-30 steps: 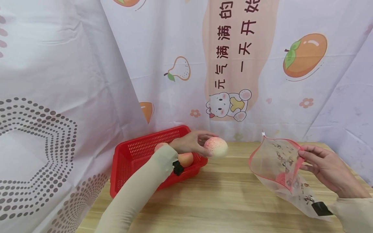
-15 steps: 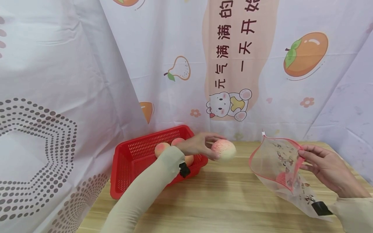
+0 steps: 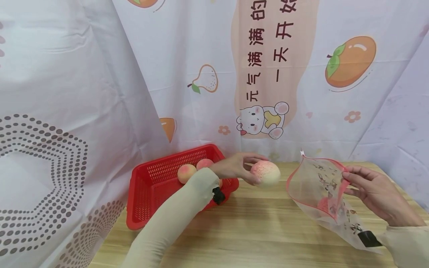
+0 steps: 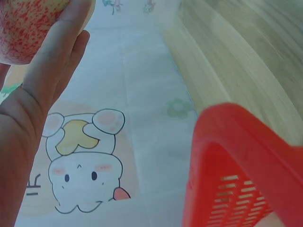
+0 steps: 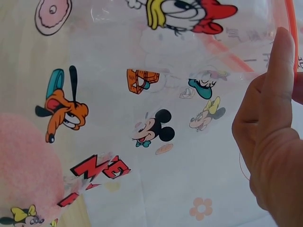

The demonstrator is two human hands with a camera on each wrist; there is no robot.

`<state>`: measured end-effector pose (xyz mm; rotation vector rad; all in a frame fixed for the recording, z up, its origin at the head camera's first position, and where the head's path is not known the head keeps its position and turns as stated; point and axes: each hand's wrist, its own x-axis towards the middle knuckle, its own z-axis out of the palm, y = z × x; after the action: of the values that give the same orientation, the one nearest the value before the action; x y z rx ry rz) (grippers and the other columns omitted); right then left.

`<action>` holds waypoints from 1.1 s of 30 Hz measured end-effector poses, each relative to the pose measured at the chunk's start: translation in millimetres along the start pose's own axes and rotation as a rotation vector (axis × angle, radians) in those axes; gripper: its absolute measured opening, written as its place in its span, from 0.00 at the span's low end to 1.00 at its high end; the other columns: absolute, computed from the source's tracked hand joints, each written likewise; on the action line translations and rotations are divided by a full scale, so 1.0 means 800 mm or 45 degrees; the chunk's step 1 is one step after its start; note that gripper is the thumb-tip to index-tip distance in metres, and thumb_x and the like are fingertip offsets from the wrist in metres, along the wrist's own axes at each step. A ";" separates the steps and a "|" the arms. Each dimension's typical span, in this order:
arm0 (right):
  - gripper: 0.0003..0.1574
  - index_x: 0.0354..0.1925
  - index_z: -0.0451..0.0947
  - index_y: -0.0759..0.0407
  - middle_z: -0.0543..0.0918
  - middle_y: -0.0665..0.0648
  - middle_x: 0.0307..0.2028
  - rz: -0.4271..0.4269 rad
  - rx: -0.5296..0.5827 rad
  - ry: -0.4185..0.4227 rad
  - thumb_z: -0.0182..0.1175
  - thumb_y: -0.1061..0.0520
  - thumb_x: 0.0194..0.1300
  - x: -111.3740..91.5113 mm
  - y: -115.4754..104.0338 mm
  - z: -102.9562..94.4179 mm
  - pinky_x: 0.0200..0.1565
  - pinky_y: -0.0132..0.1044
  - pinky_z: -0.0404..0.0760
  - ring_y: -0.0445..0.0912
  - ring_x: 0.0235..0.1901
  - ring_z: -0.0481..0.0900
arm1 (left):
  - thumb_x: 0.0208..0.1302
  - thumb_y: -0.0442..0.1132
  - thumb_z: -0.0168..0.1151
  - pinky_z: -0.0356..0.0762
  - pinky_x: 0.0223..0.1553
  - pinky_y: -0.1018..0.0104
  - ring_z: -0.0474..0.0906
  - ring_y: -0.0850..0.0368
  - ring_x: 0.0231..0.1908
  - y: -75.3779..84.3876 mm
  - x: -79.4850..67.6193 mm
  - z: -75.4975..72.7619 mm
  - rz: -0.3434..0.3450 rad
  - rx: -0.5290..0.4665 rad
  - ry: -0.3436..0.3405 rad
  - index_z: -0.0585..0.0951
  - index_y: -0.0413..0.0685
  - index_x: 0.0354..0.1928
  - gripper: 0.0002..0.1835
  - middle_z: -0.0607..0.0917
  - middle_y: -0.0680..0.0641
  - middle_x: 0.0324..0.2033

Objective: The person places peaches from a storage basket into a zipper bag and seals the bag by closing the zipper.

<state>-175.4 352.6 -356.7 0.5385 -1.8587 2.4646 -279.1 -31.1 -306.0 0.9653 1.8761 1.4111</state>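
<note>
My left hand point(image 3: 236, 166) grips a pink-and-cream peach point(image 3: 266, 173) in the air, between the basket and the bag. The same peach point(image 4: 26, 28) shows at the top left of the left wrist view, fingers alongside it. On the right, my right hand point(image 3: 380, 191) pinches the red zip edge of a clear printed zip bag point(image 3: 310, 180), whose mouth gapes toward the left. Inside the bag lies another peach point(image 3: 324, 205), seen through the film as a pink round point(image 5: 28, 165) in the right wrist view. Cartoon figures are printed on the bag.
A red plastic basket point(image 3: 144, 167) stands at the left of the wooden table point(image 3: 254, 230). It holds several peaches, among them one pale peach point(image 3: 186, 173) and a pinker peach point(image 3: 204, 163); my left forearm partly covers them. A printed cloth point(image 3: 214, 123) hangs behind the table.
My left hand has carried the peach rightward, away from the basket and nearer the bag's mouth. More of the basket's peaches show. My right hand and the bag have stayed nearly still.
</note>
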 end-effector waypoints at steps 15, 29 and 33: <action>0.19 0.46 0.81 0.62 0.82 0.50 0.40 0.014 0.007 -0.047 0.42 0.72 0.76 0.002 0.000 0.002 0.40 0.35 0.84 0.40 0.40 0.82 | 0.59 0.27 0.69 0.84 0.45 0.55 0.78 0.57 0.52 0.007 0.021 0.017 0.040 0.028 -0.063 0.74 0.48 0.67 0.32 0.79 0.53 0.54; 0.21 0.45 0.81 0.61 0.83 0.50 0.39 -0.001 0.041 -0.067 0.41 0.72 0.76 0.002 0.000 0.004 0.40 0.35 0.85 0.40 0.40 0.82 | 0.58 0.26 0.70 0.84 0.46 0.57 0.79 0.58 0.50 0.017 0.042 0.036 0.058 0.032 -0.111 0.74 0.47 0.67 0.34 0.80 0.55 0.52; 0.21 0.45 0.81 0.62 0.82 0.51 0.39 0.004 0.060 -0.046 0.41 0.73 0.76 0.001 0.001 0.006 0.39 0.35 0.85 0.40 0.39 0.82 | 0.57 0.25 0.70 0.85 0.45 0.55 0.81 0.57 0.48 0.019 0.045 0.041 0.058 0.012 -0.111 0.74 0.47 0.67 0.34 0.81 0.55 0.51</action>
<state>-175.4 348.0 -356.0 0.5857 -1.8190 2.5238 -269.9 18.6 -300.8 1.0633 1.8091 1.3650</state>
